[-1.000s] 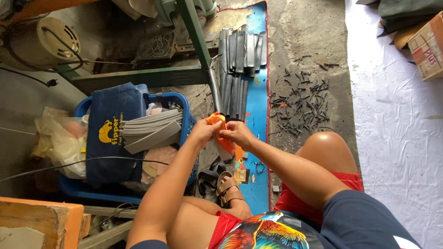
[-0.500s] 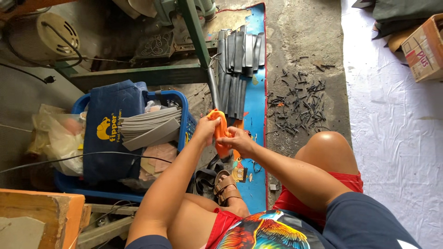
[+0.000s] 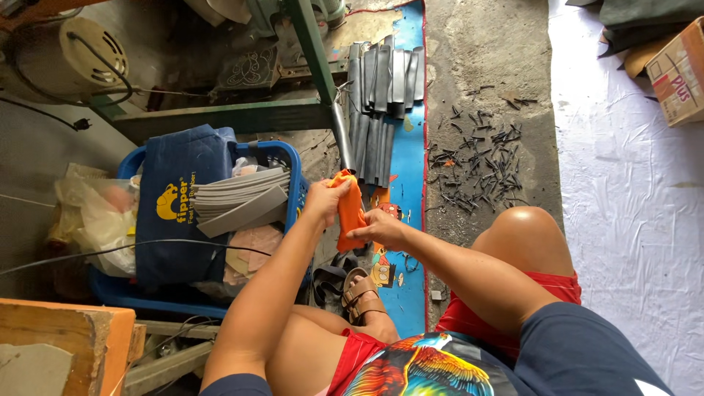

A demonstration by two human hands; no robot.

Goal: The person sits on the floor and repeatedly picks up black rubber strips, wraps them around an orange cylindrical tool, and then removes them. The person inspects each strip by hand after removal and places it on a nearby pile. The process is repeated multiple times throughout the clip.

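My sandal (image 3: 361,293) sat nearest, on the blue mat (image 3: 407,242). Above it, my left hand (image 3: 323,202) pinched the top of the orange piece (image 3: 350,209) while my right hand (image 3: 381,229) clenched its lower edge, holding it upright. Left stood the blue basket (image 3: 290,158); beyond lay black strips (image 3: 381,95).

Blue basket (image 3: 292,158), black strips (image 3: 381,95), cardboard box (image 3: 682,73)

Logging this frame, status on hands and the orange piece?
Left hand grips top of soft orange strip. Right hand holds its lower end. Strip upright, above blue mat. Nothing in the way.
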